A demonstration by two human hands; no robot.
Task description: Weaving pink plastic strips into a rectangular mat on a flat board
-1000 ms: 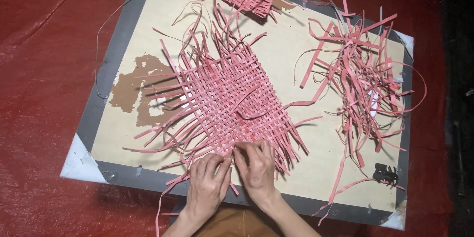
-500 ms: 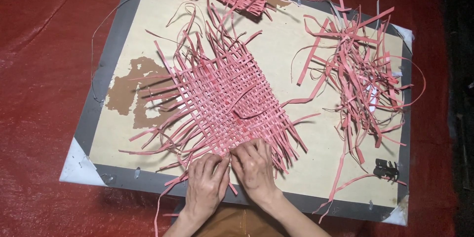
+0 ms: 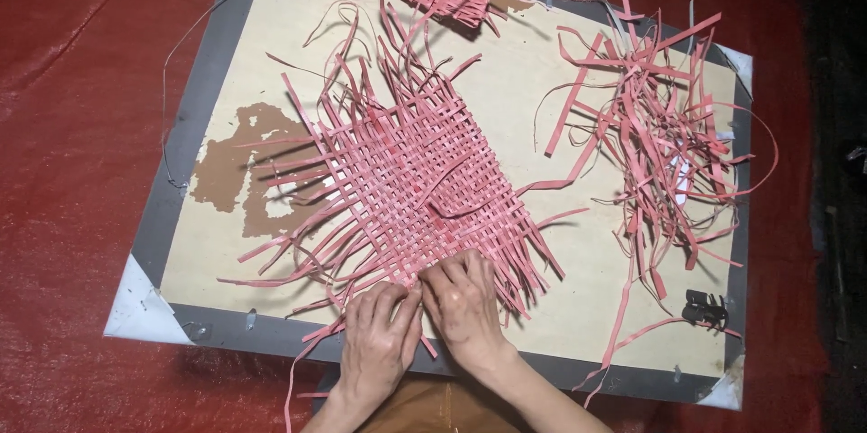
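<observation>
The woven mat of pink strips point(image 3: 420, 185) lies mid-frame on the board point(image 3: 578, 307), its long axis running upper left to lower right. Both hands press its near edge, side by side — left hand point(image 3: 377, 343) and right hand point(image 3: 465, 307), fingers curled, pinching strip ends

board point(image 3: 560, 325) on red tarp point(image 3: 81, 126) — woven mat point(image 3: 415, 180) | loose strips point(image 3: 664, 139) | clip point(image 3: 704, 308)

No packages, labels, signs or screens anywhere in view
</observation>
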